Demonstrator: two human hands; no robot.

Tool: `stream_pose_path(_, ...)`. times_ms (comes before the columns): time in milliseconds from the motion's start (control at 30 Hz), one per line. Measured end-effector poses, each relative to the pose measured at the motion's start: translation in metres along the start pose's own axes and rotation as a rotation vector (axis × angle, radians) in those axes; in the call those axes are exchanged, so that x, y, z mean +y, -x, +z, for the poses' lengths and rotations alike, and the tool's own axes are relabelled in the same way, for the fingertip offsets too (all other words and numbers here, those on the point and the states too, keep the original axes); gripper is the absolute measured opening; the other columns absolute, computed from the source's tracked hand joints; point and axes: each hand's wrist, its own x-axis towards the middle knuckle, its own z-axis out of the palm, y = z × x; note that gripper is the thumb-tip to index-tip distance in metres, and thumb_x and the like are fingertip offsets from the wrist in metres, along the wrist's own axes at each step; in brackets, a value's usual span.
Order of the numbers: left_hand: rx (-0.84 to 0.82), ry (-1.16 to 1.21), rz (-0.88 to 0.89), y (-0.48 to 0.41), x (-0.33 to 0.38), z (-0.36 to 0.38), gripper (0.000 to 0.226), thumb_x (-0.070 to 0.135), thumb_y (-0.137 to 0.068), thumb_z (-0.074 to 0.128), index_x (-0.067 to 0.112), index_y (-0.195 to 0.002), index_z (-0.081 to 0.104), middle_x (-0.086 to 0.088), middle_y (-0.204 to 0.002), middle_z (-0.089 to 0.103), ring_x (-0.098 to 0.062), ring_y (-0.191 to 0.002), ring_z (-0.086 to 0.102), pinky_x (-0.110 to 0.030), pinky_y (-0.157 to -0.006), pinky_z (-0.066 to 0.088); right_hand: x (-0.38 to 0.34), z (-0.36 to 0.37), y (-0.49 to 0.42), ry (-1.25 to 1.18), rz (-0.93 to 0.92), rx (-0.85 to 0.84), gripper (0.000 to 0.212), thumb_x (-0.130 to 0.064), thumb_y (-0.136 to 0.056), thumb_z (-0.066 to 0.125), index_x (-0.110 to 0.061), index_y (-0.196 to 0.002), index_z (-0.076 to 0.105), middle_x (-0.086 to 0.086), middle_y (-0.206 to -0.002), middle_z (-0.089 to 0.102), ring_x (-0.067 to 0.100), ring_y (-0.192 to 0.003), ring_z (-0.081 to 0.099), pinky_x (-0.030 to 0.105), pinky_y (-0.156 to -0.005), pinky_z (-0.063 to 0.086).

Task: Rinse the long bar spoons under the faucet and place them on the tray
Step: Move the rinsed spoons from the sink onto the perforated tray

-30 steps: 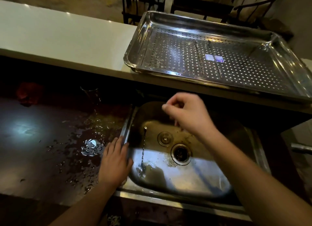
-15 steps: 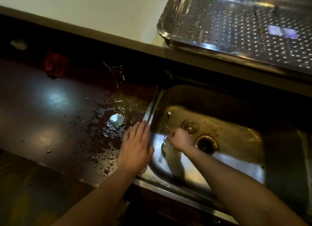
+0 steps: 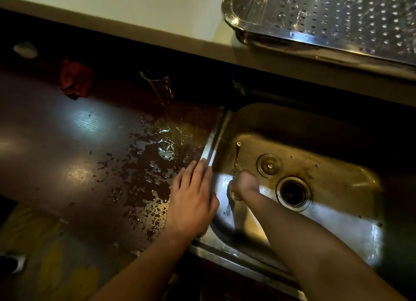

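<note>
When I look back one second, the right hand (image 3: 245,184) was up in the air over the sink (image 3: 351,199) with its fingers bent. Now it is down low in the sink, and its fingers are curled round the middle of the bar spoon (image 3: 235,163). The spoon lies in the same spot as before, at the 9 o'clock side of the sink. One end points to 12 o'clock and the other to 6 o'clock. So I think the spoon has been grabbed but not lifted yet. I see no water running on it, so the rinse is still to come.

The left hand (image 3: 193,199) has stayed put. It lies flat with straight fingers on the sink's edge at 9 o'clock and holds nothing.

The sink holds the spoon, a round plug (image 3: 270,165) near the middle, and the open drain hole (image 3: 292,192) just beside the plug, toward 5 o'clock. Only one spoon shows in there. The tray (image 3: 292,34) sits up on the pale counter (image 3: 135,12), at 1 o'clock from the sink. The part I can see has lots of little holes and no spoons on it. A glass (image 3: 157,86) stands on the wet dark counter (image 3: 67,165) at 10 o'clock.
</note>
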Motion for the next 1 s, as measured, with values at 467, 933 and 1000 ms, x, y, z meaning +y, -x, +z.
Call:
stream_pose_path(467, -0.006, 0.009, 0.008, 0.002, 0.001, -0.005, 0.063, 0.044, -0.091, 0.043, 0.014, -0.146, 0.035, -0.008, -0.156, 0.030, -0.024, -0.145, 0.025, -0.050, -0.114, 0.029, 0.010, -0.042, 0.045, -0.105, -0.164, 0.080, 0.019, -0.018, -0.084, 0.066, -0.015, -0.067, 0.058, 0.012, -0.063, 0.073, 0.022, -0.045, 0.070, 0.038, -0.054, 0.059)
stream_pose_path(933, -0.030, 0.012, 0.022, 0.004, 0.002, -0.010, 0.060, 0.046, -0.091, 0.041, 0.020, -0.145, 0.037, -0.007, -0.157, 0.029, -0.025, -0.145, 0.023, -0.048, -0.118, 0.020, 0.009, -0.128, 0.163, -0.166, -0.543, 0.397, 0.012, -0.016, -0.081, 0.069, -0.017, -0.071, 0.062, 0.005, -0.064, 0.067, 0.020, -0.062, 0.068, 0.038, -0.055, 0.053)
stream_pose_path(1000, -0.036, 0.017, 0.030, 0.005, 0.002, -0.011, 0.062, 0.046, -0.091, 0.042, 0.019, -0.146, 0.036, -0.008, -0.158, 0.028, -0.025, -0.146, 0.022, -0.048, -0.119, 0.020, 0.007, -0.148, 0.180, -0.168, -0.605, 0.488, 0.011, -0.018, -0.082, 0.072, -0.017, -0.073, 0.065, 0.000, -0.065, 0.066, 0.012, -0.062, 0.063, 0.029, -0.055, 0.050)
